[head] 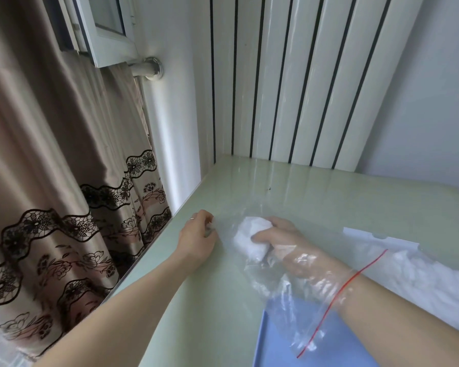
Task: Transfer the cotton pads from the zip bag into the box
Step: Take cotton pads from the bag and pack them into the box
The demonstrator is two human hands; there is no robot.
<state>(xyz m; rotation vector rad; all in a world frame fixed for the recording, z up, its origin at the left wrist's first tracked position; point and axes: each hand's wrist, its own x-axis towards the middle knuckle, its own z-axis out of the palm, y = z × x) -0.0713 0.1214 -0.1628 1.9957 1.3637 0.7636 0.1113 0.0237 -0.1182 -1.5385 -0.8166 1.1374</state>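
A clear zip bag with a red seal line lies on the pale green table. My right hand is deep inside the bag, wrist past the red seal, and grips a white wad of cotton pads. My left hand pinches the bag's closed far end against the table near the left edge. A blue box shows at the bottom, partly under the bag's mouth. More white cotton pads lie piled at the right.
A white paper piece lies beside the right pile. The table's left edge runs beside a brown lace-trimmed curtain. A white ribbed panel stands behind the table's far edge.
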